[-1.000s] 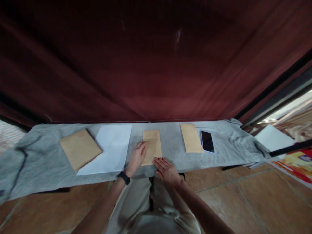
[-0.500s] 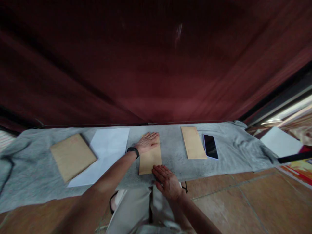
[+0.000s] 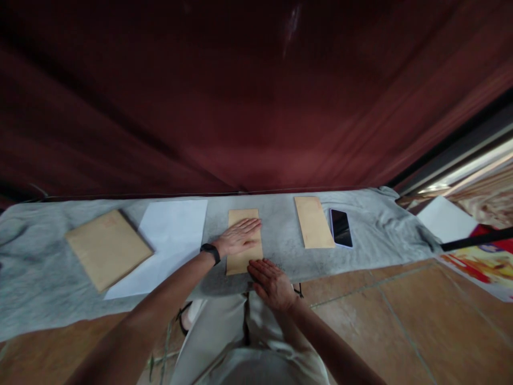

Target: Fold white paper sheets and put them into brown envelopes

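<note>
A narrow brown envelope [image 3: 241,215] lies upright in the middle of a grey cloth [image 3: 276,235]. My left hand [image 3: 237,237], with a black band on its wrist, lies flat and open across the envelope's middle. My right hand [image 3: 269,280] rests flat and open at the envelope's near right corner, fingers stretched out on the cloth's edge. Neither hand grips anything.
A second narrow brown envelope [image 3: 313,229] and a dark phone [image 3: 340,228] lie to the right. To the left are a white sheet [image 3: 168,240] and a larger brown envelope [image 3: 107,248]. A dark red curtain [image 3: 248,107] hangs behind. White paper [image 3: 444,218] lies far right.
My left hand slid from the envelope's near left part up to its far end, then back down to its middle. My right hand stayed at the near corner.
</note>
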A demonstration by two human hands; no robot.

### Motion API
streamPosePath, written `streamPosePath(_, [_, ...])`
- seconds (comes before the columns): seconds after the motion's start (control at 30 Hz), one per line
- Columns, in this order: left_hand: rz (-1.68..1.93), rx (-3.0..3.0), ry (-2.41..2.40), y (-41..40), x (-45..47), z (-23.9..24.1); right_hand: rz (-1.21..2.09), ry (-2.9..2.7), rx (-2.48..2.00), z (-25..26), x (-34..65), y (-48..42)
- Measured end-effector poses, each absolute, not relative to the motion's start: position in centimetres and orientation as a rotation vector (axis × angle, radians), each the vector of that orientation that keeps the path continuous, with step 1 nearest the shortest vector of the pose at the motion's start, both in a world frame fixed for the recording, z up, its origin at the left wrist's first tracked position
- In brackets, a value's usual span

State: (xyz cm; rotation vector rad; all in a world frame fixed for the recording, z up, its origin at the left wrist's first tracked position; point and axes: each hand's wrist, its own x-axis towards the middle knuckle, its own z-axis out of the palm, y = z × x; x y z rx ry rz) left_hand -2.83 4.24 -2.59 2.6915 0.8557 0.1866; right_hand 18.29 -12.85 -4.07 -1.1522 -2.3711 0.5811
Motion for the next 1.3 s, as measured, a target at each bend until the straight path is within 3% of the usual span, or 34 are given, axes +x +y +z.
streamPosePath(0.77, [0.191,2.775,0.758,-3.8,-4.8,-3.5,0.419,-2.254,-1.165,-5.0,18.6,-12.4])
streamPosePath(1.3, [0.622,2.480,0.798,-6.6,-6.1,-3.6,0.409,-2.139,-1.219,-5.5,17.8,-11.9])
